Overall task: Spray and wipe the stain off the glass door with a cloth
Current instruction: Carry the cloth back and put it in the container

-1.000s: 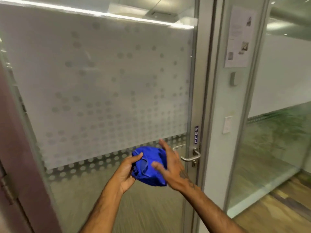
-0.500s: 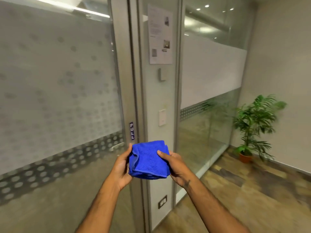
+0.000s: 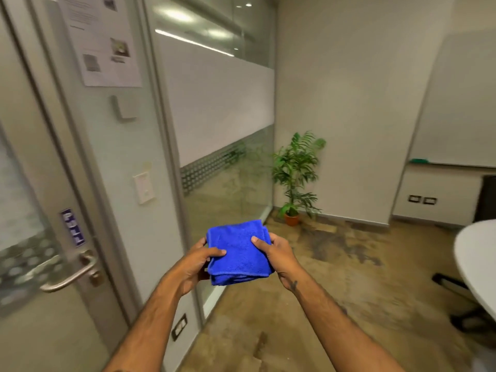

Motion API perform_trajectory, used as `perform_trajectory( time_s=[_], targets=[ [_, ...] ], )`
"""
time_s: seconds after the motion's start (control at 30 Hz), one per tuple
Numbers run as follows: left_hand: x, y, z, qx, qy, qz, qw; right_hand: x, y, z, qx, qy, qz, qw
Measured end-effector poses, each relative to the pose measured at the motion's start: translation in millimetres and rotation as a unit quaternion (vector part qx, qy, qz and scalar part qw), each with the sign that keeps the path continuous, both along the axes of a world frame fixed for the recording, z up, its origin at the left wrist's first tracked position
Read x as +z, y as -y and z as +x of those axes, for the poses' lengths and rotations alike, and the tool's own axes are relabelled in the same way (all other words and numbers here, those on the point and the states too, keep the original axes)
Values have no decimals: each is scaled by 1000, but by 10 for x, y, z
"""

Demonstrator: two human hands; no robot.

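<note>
Since the earlier frames your view has turned to the right: the glass door (image 3: 24, 183) now sits at the left edge of the frame, and a plant (image 3: 296, 173) shows in the middle. Your left hand (image 3: 197, 260) and right hand (image 3: 276, 255) both grip the cloth (image 3: 237, 252), now folded flat, at lower centre, apart from the door. No spray bottle is visible. I judge wiping has paused or ended.

Folded blue cloth (image 3: 239, 252) held level, right of the frosted glass door (image 3: 24, 200).
</note>
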State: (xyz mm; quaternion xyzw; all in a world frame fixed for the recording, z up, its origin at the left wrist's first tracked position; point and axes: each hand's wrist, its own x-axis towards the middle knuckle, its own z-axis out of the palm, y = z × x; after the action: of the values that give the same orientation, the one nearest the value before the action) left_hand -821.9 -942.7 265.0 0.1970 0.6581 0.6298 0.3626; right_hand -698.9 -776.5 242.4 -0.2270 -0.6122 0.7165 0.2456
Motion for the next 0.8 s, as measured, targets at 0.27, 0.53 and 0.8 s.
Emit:
perform_trajectory(
  time_s=[0.27,0.53,0.8],
  targets=[
    [-260,-1425,202,-133,-4,-13,991,-152,-934,671,-140,47,-2,989],
    [-453,-2629,603,-270,-16,-9,963,-265,-1558,1398,-254,96,5,962],
    [-665,-3565,1506,-377,-11,-17,926,-471,-1979,2378,-388,126,5,913]
  ],
)
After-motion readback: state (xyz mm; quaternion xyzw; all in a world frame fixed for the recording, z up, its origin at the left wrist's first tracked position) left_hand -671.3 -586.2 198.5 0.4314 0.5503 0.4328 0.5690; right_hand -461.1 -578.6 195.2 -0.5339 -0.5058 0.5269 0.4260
